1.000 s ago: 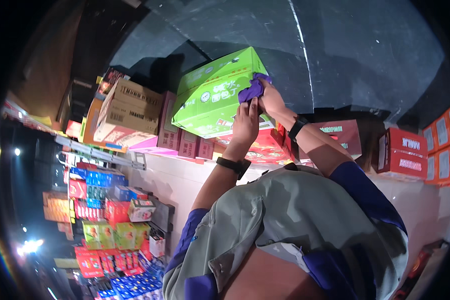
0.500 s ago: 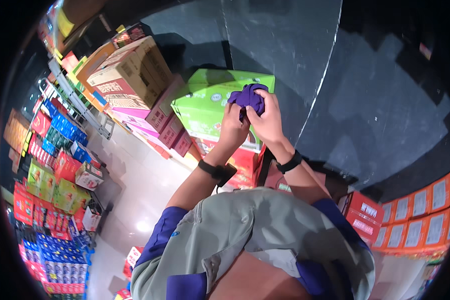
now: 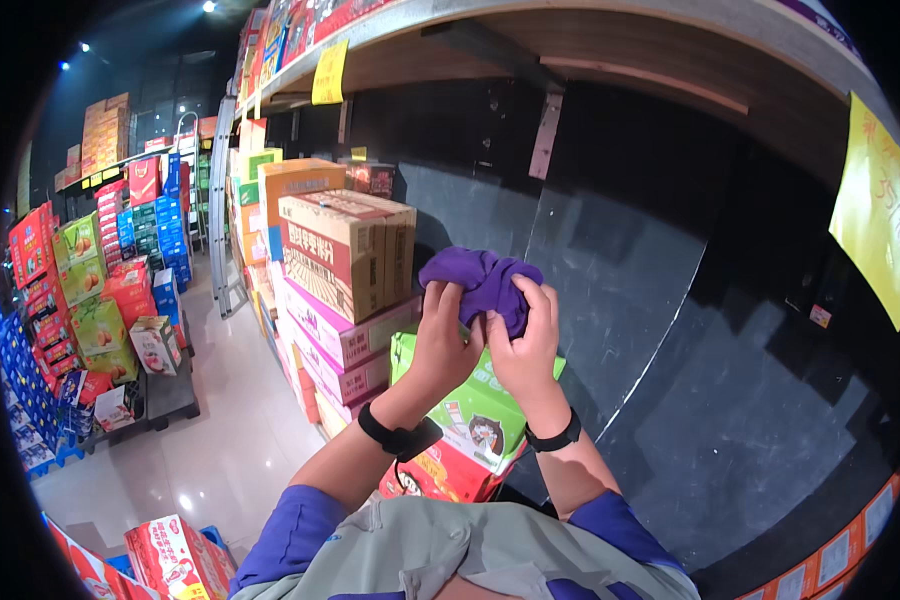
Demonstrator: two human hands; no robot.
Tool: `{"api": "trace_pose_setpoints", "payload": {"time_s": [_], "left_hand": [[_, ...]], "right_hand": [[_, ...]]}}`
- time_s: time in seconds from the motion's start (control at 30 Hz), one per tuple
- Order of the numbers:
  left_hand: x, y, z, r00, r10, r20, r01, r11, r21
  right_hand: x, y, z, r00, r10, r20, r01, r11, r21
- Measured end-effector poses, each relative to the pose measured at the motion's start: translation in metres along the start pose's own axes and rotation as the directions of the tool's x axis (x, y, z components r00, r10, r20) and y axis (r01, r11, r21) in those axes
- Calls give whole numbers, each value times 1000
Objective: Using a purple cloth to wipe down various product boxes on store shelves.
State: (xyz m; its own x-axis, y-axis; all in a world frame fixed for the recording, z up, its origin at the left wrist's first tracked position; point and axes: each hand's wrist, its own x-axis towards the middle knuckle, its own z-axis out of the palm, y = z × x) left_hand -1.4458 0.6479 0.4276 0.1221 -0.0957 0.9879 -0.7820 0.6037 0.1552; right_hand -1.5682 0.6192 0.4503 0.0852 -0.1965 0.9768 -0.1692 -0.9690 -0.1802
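A bunched purple cloth [image 3: 482,281] is held between both of my hands, in front of me and over a green carton. My left hand [image 3: 448,335] grips its left and lower side, fingers curled into the folds. On the other side my right hand [image 3: 525,335] clasps it, thumb toward the middle. Both hands are closed on the cloth, close together near its underside. Below them stands the green carton [image 3: 500,395] with printed pictures, partly covered by my wrists, on top of a red carton [image 3: 435,475].
To the left, a brown carton [image 3: 345,250] rests on stacked pink-and-white cartons [image 3: 355,345]. A wooden shelf [image 3: 530,40] with hanging yellow tags [image 3: 875,215] runs overhead before a dark wall [image 3: 650,320]. A ladder [image 3: 220,210] and piled goods [image 3: 95,290] stand farther left.
My view has tilted up, bringing the shelf and yellow tags into sight. Both hands still hold the purple cloth, now raised off the green carton's top and more spread out.
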Motion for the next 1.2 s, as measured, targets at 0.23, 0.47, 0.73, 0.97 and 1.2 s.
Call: {"api": "trace_pose_setpoints", "payload": {"time_s": [0.23,0.47,0.73,0.97,1.2], "left_hand": [[30,2,-5,989,138,-51,-134,988,76],[55,-20,-18,991,126,-49,-134,958,-253],[-12,-99,-27,977,-197,77,211,930,-302],[-92,-172,-33,857,-416,302,484,852,-198],[-120,-206,-41,785,-483,387,567,813,-136]], "right_hand": [[28,-23,3,996,-74,-58,72,997,-36],[53,-39,30,983,-157,-99,130,963,-235],[12,-4,133,997,74,-30,-79,962,-263],[-57,43,200,965,261,19,-239,906,-349],[-81,57,220,917,391,77,-321,839,-440]]}}
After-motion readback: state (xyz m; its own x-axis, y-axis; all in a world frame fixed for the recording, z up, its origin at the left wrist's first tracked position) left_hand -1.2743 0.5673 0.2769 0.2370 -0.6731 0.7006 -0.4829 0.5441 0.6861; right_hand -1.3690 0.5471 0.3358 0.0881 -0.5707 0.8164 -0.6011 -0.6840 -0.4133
